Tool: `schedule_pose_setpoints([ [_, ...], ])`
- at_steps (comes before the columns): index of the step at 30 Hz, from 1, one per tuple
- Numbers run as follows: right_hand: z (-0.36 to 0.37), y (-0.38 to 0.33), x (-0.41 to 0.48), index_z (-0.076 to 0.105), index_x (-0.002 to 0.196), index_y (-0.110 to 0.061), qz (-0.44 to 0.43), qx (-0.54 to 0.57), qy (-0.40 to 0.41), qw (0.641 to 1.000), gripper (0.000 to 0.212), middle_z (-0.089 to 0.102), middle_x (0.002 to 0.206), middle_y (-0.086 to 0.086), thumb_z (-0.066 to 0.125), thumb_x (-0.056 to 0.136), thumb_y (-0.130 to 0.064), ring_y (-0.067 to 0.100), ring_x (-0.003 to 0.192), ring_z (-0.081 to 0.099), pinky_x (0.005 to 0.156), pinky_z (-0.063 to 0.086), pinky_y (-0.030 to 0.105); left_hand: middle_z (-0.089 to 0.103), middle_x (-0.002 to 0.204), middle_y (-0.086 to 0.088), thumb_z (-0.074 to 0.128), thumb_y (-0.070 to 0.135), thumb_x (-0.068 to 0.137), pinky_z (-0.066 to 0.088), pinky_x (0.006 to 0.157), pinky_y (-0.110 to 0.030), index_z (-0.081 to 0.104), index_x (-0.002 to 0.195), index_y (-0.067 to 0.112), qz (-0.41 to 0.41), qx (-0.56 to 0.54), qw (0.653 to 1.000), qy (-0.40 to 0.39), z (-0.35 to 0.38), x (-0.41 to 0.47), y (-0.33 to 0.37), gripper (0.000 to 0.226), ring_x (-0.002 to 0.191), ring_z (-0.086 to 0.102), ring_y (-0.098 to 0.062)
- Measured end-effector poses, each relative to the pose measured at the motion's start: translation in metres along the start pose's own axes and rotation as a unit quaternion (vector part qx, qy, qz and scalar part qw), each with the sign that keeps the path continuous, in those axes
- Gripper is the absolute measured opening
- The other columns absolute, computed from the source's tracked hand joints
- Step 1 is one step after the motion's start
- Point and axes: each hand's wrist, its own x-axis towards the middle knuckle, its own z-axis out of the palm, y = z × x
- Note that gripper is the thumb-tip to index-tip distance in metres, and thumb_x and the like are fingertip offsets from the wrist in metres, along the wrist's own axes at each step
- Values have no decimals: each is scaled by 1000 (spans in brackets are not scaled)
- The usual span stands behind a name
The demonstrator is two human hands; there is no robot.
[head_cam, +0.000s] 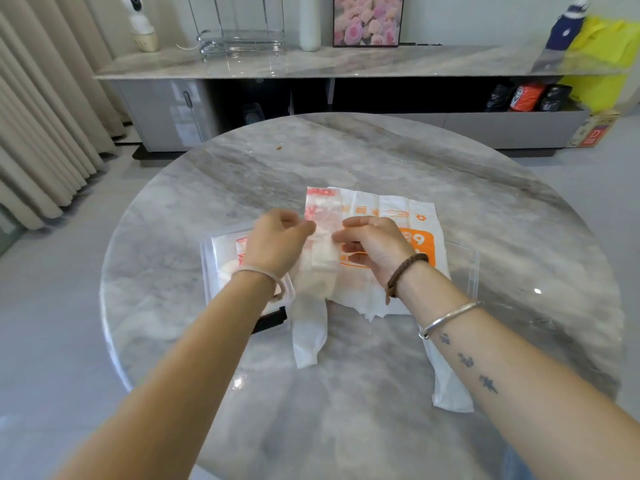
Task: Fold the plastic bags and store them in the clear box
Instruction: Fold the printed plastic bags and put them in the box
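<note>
Fingers (pixel 307 227) seemingly on folded bag (pixel 321 210)

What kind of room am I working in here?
Most likely a home living room: a round marble table, a low cabinet along the wall with a framed flower picture on it, and curtains at the left.

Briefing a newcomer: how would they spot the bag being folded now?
On the round marble table, look between the two hands. The left hand and right hand pinch a narrow translucent bag with red print, folded into a strip; the orange-printed white bag beneath it lies wide and flat.
</note>
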Motion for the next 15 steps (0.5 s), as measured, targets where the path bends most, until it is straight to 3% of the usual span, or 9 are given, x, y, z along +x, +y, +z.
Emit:
schedule_pose_setpoints([
  [2,21,-7,0,53,68,-16,1,-48,-26,998,24,53,66,2,65,76,4,11,53,44,50,32,21,61,111,-12,55,11,88,47,95,-40,55,119,4,33,16,995,89,-27,6,0,31,104,57,-29],
  [5,54,-10,-1,63,71,-2,-14,-168,-46,985,6,50,68,6,66,75,2,16,57,44,50,30,23,61,97,-8,51,5,88,45,81,-28,61,106,8,56,83,987,123,-54,6,-7,21,89,57,-24],
  [7,71,-6,1,68,91,5,-34,-250,-35,967,16,59,83,9,65,77,-2,21,74,53,62,40,26,65,96,-8,51,3,86,46,83,-30,64,94,14,54,174,979,92,-59,7,-16,19,94,60,-27],
  [10,87,1,-3,69,96,-5,-110,-390,2,914,18,68,105,11,57,84,-13,29,99,62,85,50,32,68,110,-6,46,3,85,48,92,-33,69,103,19,47,328,943,14,-58,7,-29,32,107,60,-27],
  [15,86,9,-14,67,105,-10,-233,-552,-4,801,25,66,108,10,49,89,-13,28,108,55,82,46,32,62,123,2,46,12,89,40,101,-36,63,114,30,66,441,894,-47,-54,11,-36,35,116,55,-22],
])
